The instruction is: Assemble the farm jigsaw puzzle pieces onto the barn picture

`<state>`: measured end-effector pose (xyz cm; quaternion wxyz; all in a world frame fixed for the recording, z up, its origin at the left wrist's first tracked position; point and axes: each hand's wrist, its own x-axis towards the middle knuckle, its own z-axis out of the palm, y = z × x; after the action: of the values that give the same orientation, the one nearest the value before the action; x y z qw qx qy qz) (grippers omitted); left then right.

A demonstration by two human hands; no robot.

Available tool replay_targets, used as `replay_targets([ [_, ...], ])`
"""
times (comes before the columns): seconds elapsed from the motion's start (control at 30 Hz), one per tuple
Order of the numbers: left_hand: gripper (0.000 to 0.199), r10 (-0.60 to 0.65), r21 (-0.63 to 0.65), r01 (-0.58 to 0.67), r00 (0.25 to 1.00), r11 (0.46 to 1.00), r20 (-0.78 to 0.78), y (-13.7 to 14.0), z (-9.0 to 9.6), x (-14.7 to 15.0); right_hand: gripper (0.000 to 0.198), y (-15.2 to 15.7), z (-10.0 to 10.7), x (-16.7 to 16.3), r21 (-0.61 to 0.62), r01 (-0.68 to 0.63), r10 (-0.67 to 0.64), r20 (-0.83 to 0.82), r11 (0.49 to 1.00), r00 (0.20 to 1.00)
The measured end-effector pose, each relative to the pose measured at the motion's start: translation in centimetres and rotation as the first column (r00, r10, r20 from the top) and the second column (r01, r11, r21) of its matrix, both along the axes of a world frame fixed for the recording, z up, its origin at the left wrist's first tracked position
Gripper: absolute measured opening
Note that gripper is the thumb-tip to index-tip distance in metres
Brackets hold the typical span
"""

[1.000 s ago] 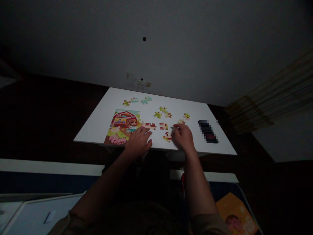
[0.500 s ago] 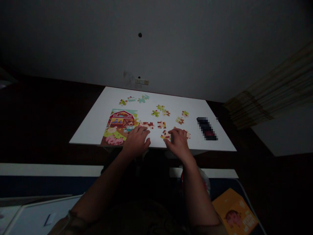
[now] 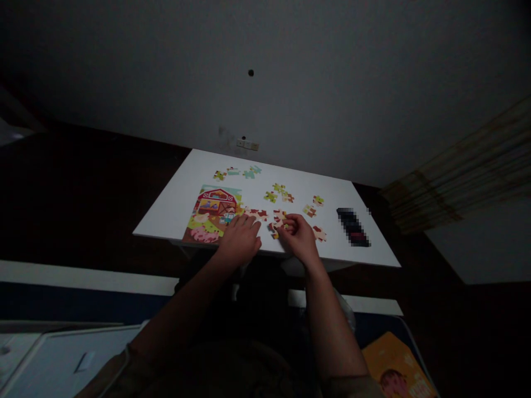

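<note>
A partly built farm puzzle with a red barn (image 3: 212, 213) lies on the white table (image 3: 174, 207). My left hand (image 3: 241, 240) rests flat on the table at the puzzle's right edge, fingers touching brown and white pieces (image 3: 258, 213). My right hand (image 3: 297, 236) pinches a brown and white puzzle piece (image 3: 277, 225) just right of the left hand. Another brown piece (image 3: 319, 234) lies right of my right hand.
Loose green pieces (image 3: 279, 192) and teal pieces (image 3: 249, 172) are scattered over the far half of the table. A dark blurred object (image 3: 352, 226) lies at the right side. An orange puzzle box (image 3: 396, 367) sits on the floor at lower right.
My right hand has moved left with a brown piece toward my left hand, uncovering another piece to its right. The left hand has stayed in place.
</note>
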<state>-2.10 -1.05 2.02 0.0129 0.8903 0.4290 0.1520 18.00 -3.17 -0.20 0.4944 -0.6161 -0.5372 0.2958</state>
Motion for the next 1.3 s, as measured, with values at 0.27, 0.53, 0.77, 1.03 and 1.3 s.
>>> replay_targets([
  [0.27,0.045,0.119,-0.002,-0.119,0.991,0.993,0.069,1.6,-0.5,-5.5,0.027,0.8,0.6,-1.2,-0.048,-0.085,0.094,0.266,0.995,0.959],
  [0.53,0.049,0.164,-0.03,-0.161,0.981,0.986,0.104,2.2,-1.7,-7.4,0.031,2.2,0.6,-3.4,-0.073,-0.2,0.212,0.383,0.977,0.899],
  [0.77,0.051,0.184,-0.033,-0.181,0.976,0.983,0.116,2.2,-2.0,-7.6,0.038,2.2,0.2,-4.6,-0.051,-0.245,0.247,0.338,0.968,0.908],
  [1.03,0.051,0.176,-0.033,-0.173,0.976,0.984,0.131,2.3,-2.2,-7.5,0.055,0.9,-0.2,-4.9,-0.016,-0.271,0.261,0.318,0.963,0.911],
  [1.3,0.052,0.179,-0.043,-0.175,0.974,0.984,0.136,2.2,-2.1,-7.5,0.063,0.5,-0.2,-5.3,0.009,-0.25,0.23,0.359,0.968,0.904],
])
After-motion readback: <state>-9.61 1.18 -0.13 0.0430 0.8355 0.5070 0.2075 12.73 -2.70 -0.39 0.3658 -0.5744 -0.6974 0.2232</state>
